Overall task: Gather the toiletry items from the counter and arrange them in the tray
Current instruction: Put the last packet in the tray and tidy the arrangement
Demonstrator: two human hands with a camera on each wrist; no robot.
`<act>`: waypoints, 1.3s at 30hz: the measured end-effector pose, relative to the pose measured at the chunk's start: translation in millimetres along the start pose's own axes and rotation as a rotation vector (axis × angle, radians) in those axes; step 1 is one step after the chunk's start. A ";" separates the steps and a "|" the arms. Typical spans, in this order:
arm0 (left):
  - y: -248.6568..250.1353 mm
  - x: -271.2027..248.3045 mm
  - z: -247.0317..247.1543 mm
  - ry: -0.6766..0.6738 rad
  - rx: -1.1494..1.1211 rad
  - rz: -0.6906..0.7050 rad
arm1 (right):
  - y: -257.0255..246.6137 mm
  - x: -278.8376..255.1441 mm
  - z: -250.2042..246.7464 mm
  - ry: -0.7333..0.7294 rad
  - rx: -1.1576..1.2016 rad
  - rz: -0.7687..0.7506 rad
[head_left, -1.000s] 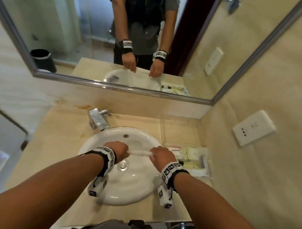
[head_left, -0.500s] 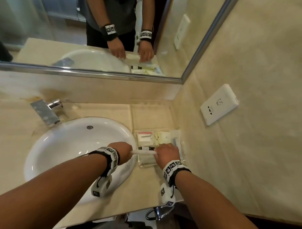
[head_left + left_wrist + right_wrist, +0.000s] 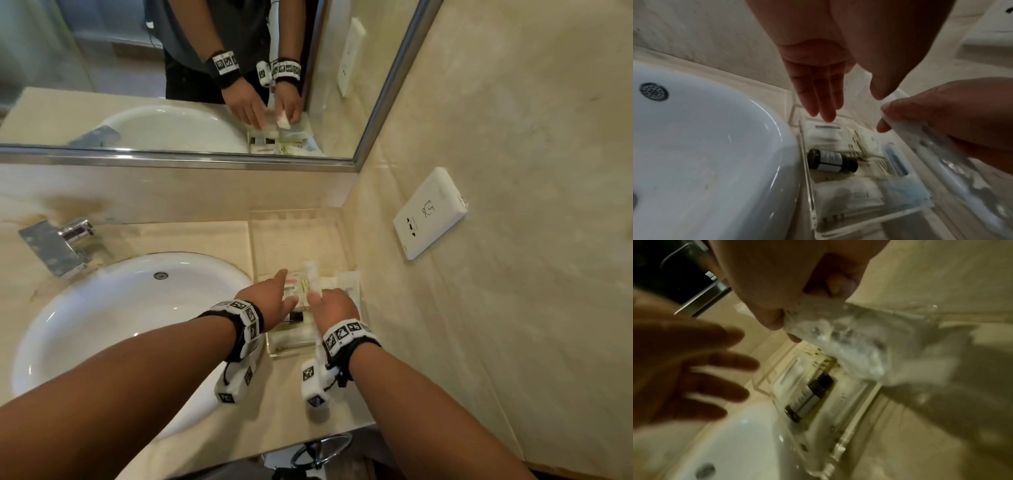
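Note:
A clear acrylic tray (image 3: 291,349) (image 3: 869,227) sits on the counter right of the sink. In it lie a dark bottle (image 3: 831,160) (image 3: 809,395) on its side and several white sachets (image 3: 857,196). My right hand (image 3: 334,306) (image 3: 789,308) pinches a clear plastic packet (image 3: 312,277) (image 3: 941,149) (image 3: 838,337) with something white inside, holding it over the tray. My left hand (image 3: 274,299) (image 3: 822,97) (image 3: 694,369) hovers above the tray's left side, fingers straight, holding nothing.
A white sink (image 3: 120,325) fills the left, with a chrome tap (image 3: 58,243) behind it. The mirror (image 3: 205,85) runs along the back wall. A white wall socket (image 3: 430,212) is on the right wall, close to the tray. A chrome ring (image 3: 322,448) hangs below the counter edge.
Both hands carried the packet rightward from over the sink to over the tray. My left hand let go of it and spread flat; the right hand turned the packet to point away.

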State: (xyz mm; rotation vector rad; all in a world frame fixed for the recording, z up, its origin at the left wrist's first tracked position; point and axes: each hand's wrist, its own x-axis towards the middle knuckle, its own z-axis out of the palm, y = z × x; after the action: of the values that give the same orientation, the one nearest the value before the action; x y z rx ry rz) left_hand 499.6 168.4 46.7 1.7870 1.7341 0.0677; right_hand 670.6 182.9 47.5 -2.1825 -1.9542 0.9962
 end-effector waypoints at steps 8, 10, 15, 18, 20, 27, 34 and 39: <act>3.9 -7.3 16.9 -0.226 0.178 0.029 | 9.8 15.4 3.1 -0.062 1.001 0.455; 1.5 -2.7 19.7 -0.215 0.225 0.014 | 13.6 14.5 5.6 -0.085 1.068 0.515; -6.6 7.9 21.1 -0.208 0.377 -0.022 | 27.3 10.5 8.5 -0.167 0.936 0.547; -1.2 9.7 19.7 -0.229 0.474 -0.019 | 34.3 11.4 7.2 -0.206 0.843 0.587; 1.8 11.3 19.0 -0.248 0.488 -0.025 | 41.4 14.9 8.0 -0.232 0.778 0.585; -6.0 20.1 33.0 -0.210 0.466 0.017 | 57.7 18.6 -1.6 -0.094 0.169 0.314; -14.7 21.0 39.4 -0.149 0.479 0.062 | 71.4 13.6 9.4 0.025 -0.312 0.038; -17.2 20.5 47.3 -0.154 0.484 0.043 | 78.4 14.5 18.4 -0.022 -0.409 -0.003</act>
State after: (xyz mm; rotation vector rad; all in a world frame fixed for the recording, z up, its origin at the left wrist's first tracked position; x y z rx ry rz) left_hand 508.7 166.9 -6.8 2.1014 1.6970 -0.4983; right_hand 730.2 173.3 -7.7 -2.3640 -2.3442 0.6659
